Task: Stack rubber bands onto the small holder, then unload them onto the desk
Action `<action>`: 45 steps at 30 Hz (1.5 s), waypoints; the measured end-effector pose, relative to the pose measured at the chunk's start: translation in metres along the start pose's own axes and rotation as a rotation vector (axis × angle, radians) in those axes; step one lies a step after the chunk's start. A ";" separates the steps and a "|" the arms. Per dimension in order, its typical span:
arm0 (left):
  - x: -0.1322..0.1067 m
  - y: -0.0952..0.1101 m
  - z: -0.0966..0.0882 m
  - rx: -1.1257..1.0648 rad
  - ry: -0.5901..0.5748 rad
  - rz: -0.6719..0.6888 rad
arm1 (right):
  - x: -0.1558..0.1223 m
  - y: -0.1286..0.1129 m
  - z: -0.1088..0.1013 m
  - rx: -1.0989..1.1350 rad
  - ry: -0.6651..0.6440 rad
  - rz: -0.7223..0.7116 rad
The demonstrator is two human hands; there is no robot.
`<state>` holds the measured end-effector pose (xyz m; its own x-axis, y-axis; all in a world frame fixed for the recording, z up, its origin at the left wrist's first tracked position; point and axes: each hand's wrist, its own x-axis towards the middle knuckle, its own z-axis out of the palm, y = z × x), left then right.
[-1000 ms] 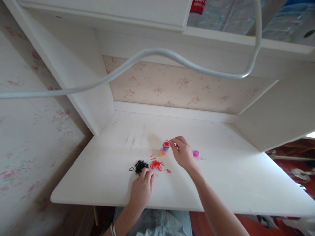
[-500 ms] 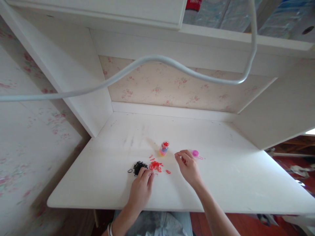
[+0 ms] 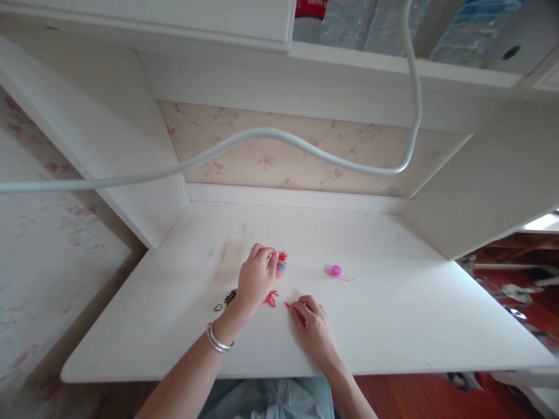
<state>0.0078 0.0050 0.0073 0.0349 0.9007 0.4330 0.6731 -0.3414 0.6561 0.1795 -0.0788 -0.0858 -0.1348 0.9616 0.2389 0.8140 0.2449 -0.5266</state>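
On the white desk (image 3: pixel 393 314) stands a small clear jar (image 3: pixel 282 266) stuffed with coloured rubber bands. My left hand (image 3: pixel 257 277) reaches over to it, fingers pinched at its mouth. A small pile of red bands (image 3: pixel 271 298) lies just below that hand, and black bands (image 3: pixel 225 301) peek out at its left. My right hand (image 3: pixel 311 326) rests on the desk, fingertips pinching at a loose red band (image 3: pixel 287 304). The jar's pink lid (image 3: pixel 336 270) lies to the right.
A white cable (image 3: pixel 262 137) sags across the view in front of the floral wallpaper. White side panels wall in the desk left and right. A shelf above holds plastic-wrapped packs (image 3: pixel 384 26). Red floor shows at the right.
My left hand left the black bands and moved up to the jar. My right hand came away from the jar and dropped to a loose red band near the front.
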 end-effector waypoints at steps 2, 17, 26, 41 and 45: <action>0.002 0.000 0.005 0.016 -0.021 0.001 | 0.000 0.001 0.000 0.004 0.008 0.008; -0.072 -0.027 -0.015 0.070 -0.130 -0.040 | 0.042 -0.023 -0.027 0.376 0.295 0.135; -0.117 -0.043 0.003 0.574 -0.254 -0.061 | 0.099 -0.054 -0.048 0.192 0.315 -0.018; -0.112 -0.048 0.005 0.602 -0.265 -0.030 | 0.102 -0.059 -0.052 0.092 0.244 -0.037; -0.109 -0.042 -0.003 0.510 -0.220 -0.040 | 0.097 -0.060 -0.056 0.127 0.263 -0.072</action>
<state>-0.0266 -0.0795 -0.0652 0.1183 0.9639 0.2386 0.9476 -0.1814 0.2630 0.1495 -0.0069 0.0143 -0.0250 0.8804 0.4735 0.7284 0.3404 -0.5946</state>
